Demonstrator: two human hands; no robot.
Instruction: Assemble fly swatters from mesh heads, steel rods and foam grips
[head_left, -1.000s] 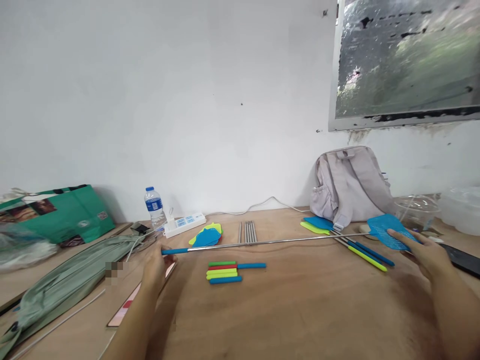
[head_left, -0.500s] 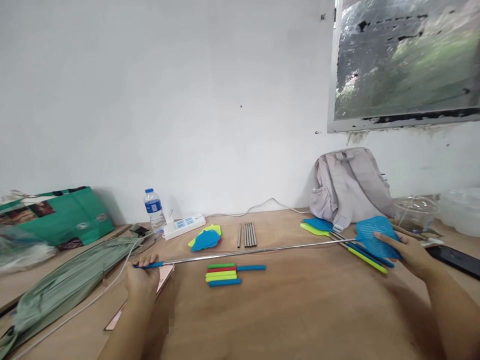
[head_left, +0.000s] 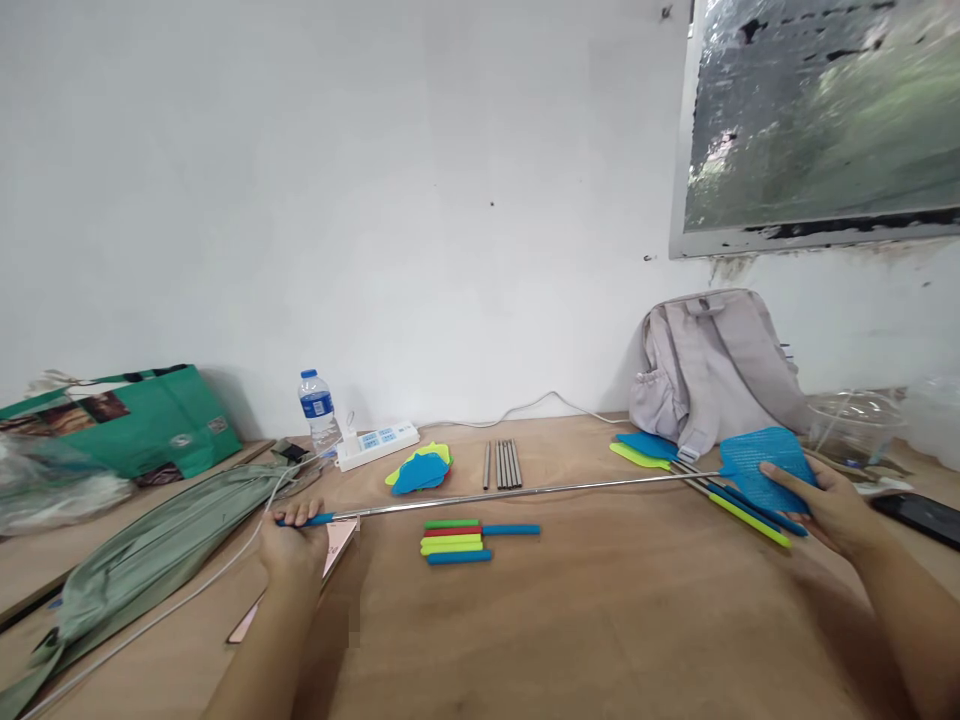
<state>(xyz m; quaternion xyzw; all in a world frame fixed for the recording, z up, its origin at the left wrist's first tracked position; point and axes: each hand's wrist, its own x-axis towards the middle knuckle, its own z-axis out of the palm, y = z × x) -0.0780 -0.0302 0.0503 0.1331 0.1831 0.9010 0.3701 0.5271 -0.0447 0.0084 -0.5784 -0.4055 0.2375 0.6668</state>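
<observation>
A blue fly swatter with a long extended metal rod stretches between my hands above the table. My left hand is closed around its blue handle. At the other end, my right hand grips the blue swatter head, thumb on top and fingers partly hidden behind. Under the rod lie loose coloured handles in green, red, yellow and blue. Behind it are a pile of swatter heads and a row of metal rods. Assembled yellow and blue swatters lie beneath the right end.
At the back stand a water bottle, a power strip and a grey backpack. A green bag and green cloth lie left. On the right are a phone and clear plastic bowl.
The whole view has shifted slightly, so things sit a little farther right. Both hands keep their hold on the extended swatter, which is nearly unchanged in position over the table.
</observation>
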